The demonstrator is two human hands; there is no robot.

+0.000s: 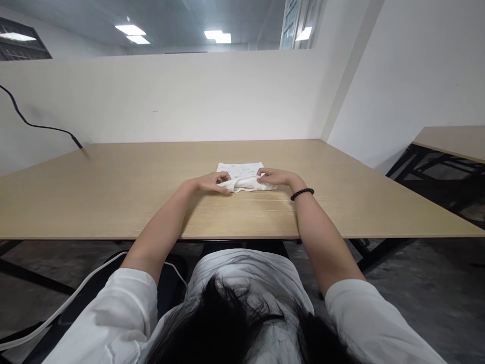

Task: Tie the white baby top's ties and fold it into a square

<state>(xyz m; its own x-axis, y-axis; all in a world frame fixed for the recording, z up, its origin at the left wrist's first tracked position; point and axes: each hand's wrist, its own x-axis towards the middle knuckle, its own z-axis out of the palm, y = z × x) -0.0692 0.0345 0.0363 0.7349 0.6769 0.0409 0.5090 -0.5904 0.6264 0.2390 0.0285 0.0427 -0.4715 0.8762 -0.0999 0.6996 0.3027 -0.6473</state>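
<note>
A small white cloth [242,169] with a faint print lies on the wooden table, in the middle of the head view. Its near edge is lifted and partly turned over, with loose creases between my hands. My left hand [214,182] grips the cloth's near left corner between thumb and fingers. At the near right side, my right hand [276,176] has its fingers curled on the folded edge. Part of the cloth under the fingers is hidden.
The table [132,197] reaches back to a white partition [204,101]. A black cable [45,127] comes down to the table's left rear edge. Another table [454,141] stands at the right. A white cable [71,298] runs beside me at the lower left.
</note>
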